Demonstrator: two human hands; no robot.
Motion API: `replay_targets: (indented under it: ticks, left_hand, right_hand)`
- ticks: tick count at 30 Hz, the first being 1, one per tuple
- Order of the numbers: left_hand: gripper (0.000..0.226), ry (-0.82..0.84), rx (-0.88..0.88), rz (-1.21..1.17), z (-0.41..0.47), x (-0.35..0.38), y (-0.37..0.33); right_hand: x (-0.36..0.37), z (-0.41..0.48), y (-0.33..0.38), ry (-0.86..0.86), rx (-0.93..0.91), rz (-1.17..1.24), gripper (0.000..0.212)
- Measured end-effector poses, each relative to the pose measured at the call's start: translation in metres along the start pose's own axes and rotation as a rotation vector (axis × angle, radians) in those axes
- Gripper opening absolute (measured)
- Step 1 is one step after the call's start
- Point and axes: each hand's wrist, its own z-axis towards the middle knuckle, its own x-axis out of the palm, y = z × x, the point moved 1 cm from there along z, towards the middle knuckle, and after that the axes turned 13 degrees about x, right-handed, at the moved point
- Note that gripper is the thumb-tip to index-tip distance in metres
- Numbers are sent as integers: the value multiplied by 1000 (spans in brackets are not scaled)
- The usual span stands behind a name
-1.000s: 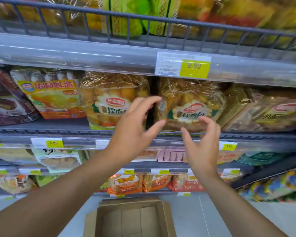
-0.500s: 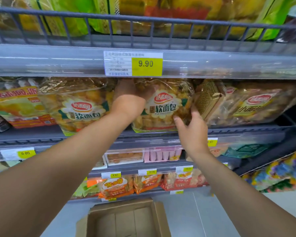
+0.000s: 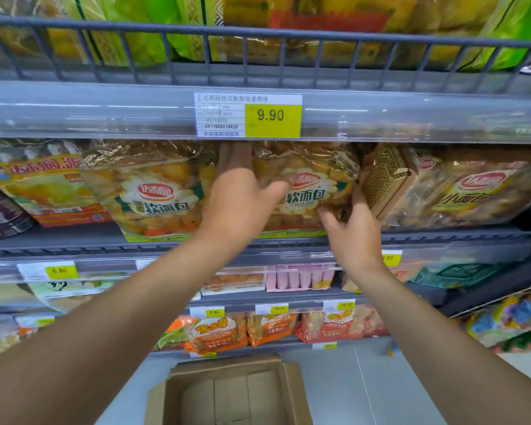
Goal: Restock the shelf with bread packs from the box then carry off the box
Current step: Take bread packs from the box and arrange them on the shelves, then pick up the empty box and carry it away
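Observation:
Two soft-bread packs in clear gold wrap stand side by side on the grey shelf (image 3: 74, 237). My left hand (image 3: 242, 200) reaches into the gap between them, fingers behind the right bread pack (image 3: 313, 191) and thumb across its front. My right hand (image 3: 350, 231) presses on that pack's lower right corner. The left bread pack (image 3: 154, 191) stands untouched. The cardboard box (image 3: 292, 391) sits open on the floor below, and I see no packs inside it.
More bread packs (image 3: 472, 191) lean at the right, and a yellow cake pack (image 3: 40, 185) stands at the left. A railed upper shelf (image 3: 258, 29) holds green and yellow bags. Lower shelves carry snack bags (image 3: 215, 332). Grey floor (image 3: 380, 384) lies beside the box.
Both hands went from hovering open in front of the packs to gripping the right bread pack. My view has moved closer and shifted right.

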Motion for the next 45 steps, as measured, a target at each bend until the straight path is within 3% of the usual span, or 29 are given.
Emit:
replay_targets:
  ticks: [3,5,7,10,15,21,39,42,45]
  left_hand:
    - [54,-134,170,29,-56,-28,-1]
    - [59,-314,150,96,-82,-49,25]
    - [79,-458,-13,166,-89,-69,60]
    - [116,-432,-354,95,-77,-81,100]
    - [117,-375,-329,-10,-45,-75,123]
    - [125,-311,-322,93,-42,-71,115]
    - [122,-200,-294,-68,-64,-93,129]
    - [114,-118,-317,-3,-90,-100,126]
    - [96,-65,-184,128,-125,-102,127]
  right_hand:
    - [2,-6,-4,42,10,73,92]
    - [3,-11,-2,55,9,126,112]
    - [4,-14,1,43,-3,132,124]
    - [13,-19,10,7,-5,120,131]
    - [36,-26,25,-110,66,102,129]
    - [53,-26,34,-167,138,43,126]
    - [27,-36,25,-79,85,-12,127]
    - [17,-54,13,-81,70,-26,115]
    - [12,-82,-11,-138,19,3,95]
